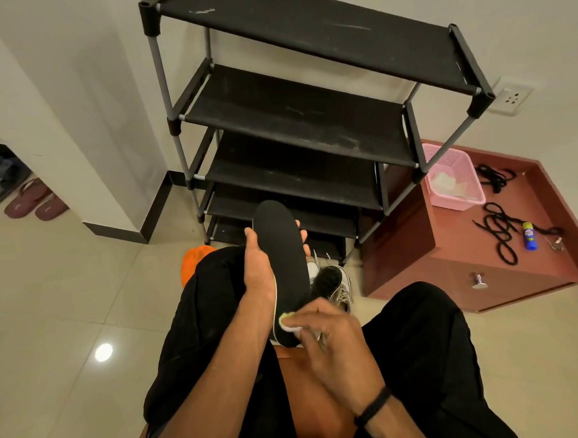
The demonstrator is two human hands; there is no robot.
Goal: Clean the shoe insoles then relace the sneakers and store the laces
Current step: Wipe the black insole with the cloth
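Left hand point(260, 269), palm up with forearm crossing the lap, grips the black insole point(285, 268) from beneath, thumb along its near edge, fingertips curled over the far edge; toe points away. Right hand point(329, 339), wrist bent inward, pinches a white wipe point(287, 323) against the heel end. Sneakers point(333, 283) sit just beyond the right-hand grip; black laces point(500, 229) lie well apart on the cabinet point(448, 261).

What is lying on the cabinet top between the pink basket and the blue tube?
In the head view, black laces lie coiled between the pink basket and the blue tube on the cabinet top.
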